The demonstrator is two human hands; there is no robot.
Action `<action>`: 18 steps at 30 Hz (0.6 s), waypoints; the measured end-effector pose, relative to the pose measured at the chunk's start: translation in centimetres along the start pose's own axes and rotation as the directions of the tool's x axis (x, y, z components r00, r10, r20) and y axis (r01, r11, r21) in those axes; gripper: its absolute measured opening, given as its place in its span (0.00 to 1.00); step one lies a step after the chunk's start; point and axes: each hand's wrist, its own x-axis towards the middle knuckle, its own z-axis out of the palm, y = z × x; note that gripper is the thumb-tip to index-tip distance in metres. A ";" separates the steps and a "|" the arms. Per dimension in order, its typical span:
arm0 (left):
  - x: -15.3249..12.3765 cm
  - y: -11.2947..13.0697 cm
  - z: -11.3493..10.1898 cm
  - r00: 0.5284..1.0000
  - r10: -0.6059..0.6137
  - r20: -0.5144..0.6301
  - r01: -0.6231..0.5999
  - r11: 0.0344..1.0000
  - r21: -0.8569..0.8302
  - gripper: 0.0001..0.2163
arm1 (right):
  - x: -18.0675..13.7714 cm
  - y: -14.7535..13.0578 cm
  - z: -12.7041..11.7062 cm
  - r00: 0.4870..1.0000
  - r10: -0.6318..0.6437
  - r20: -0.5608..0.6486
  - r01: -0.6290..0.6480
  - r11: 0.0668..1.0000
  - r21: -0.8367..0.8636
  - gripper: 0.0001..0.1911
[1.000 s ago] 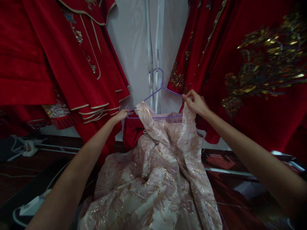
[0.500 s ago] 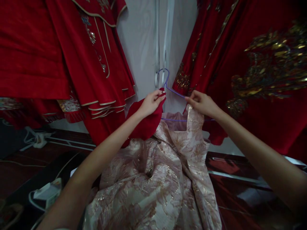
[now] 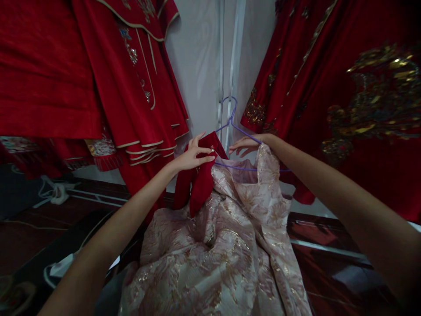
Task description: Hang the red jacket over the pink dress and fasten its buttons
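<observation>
A pale pink brocade dress [image 3: 226, 245] with gold threads hangs on a purple wire hanger [image 3: 245, 131]. At its left shoulder, my left hand [image 3: 194, 157] pinches a red cloth piece [image 3: 202, 186] between thumb and index finger, beside a small sparkling ornament [image 3: 212, 149]. The other left fingers are raised and spread. The red cloth drapes over the left shoulder, hiding that strap. My right hand [image 3: 246, 144] is open, fingers stretched left toward the red cloth, apart from it. Its wrist is by the right strap [image 3: 265, 162], which lies over the hanger.
Red embroidered garments [image 3: 141, 96] hang to the left, and a red garment with gold sequins [image 3: 371, 101] hangs to the right. Pale metal bars [image 3: 226, 57] run upright behind the hanger. A white device with a cord [image 3: 62, 265] lies at lower left.
My left hand has moved down and left with the red cloth, which now folds over the shoulder. My right hand has let go of the right strap and reached left, opening its fingers.
</observation>
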 end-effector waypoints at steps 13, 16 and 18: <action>6.0 -1.2 0.9 0.939 -0.304 0.164 0.275 0.945 0.180 0.19 | 1.5 0.7 2.0 0.993 -0.045 0.109 0.034 0.994 0.104 0.25; 5.8 -1.9 1.4 0.963 -0.255 0.087 0.235 0.954 0.188 0.19 | 1.7 1.1 1.4 0.997 0.026 0.076 -0.034 0.995 0.098 0.25; 5.4 -2.2 1.4 0.973 -0.217 0.076 0.204 0.967 0.149 0.18 | 1.6 1.4 1.1 0.998 0.067 0.016 -0.068 0.993 0.101 0.23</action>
